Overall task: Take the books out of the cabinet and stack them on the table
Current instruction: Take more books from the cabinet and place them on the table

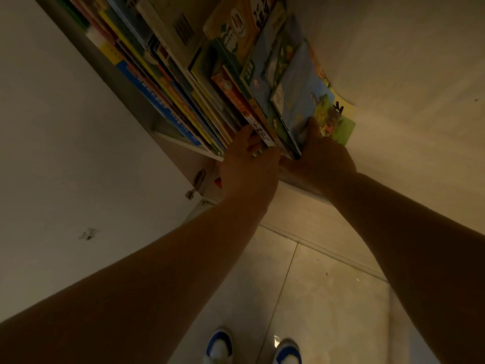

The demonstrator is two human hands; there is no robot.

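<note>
A row of thin, brightly coloured picture books (183, 82) stood packed upright on a shelf (183, 143) inside the cabinet, spines facing out. At the right end of the row, a small batch of books (283, 114) was gripped from both sides, with its lower edges just at the front lip of the shelf.

The left hand (249, 164) was on the batch's left side, fingers curled in between it and the rest of the row, thumb hidden. The right hand (322, 158) cupped the right side, its fingers (312, 127) wrapped onto a blue and green cover. Both arms reached forward and up, almost straight.

The slim books looked likely to fan apart or slip out from the middle if the squeeze loosened, and the neighbouring books could topple sideways into the gap. A loose book would fall to the tiled floor (328, 298) near the person's blue and white shoes (219, 345). The open cabinet door (65, 153) hung at the left. No table was in view.
</note>
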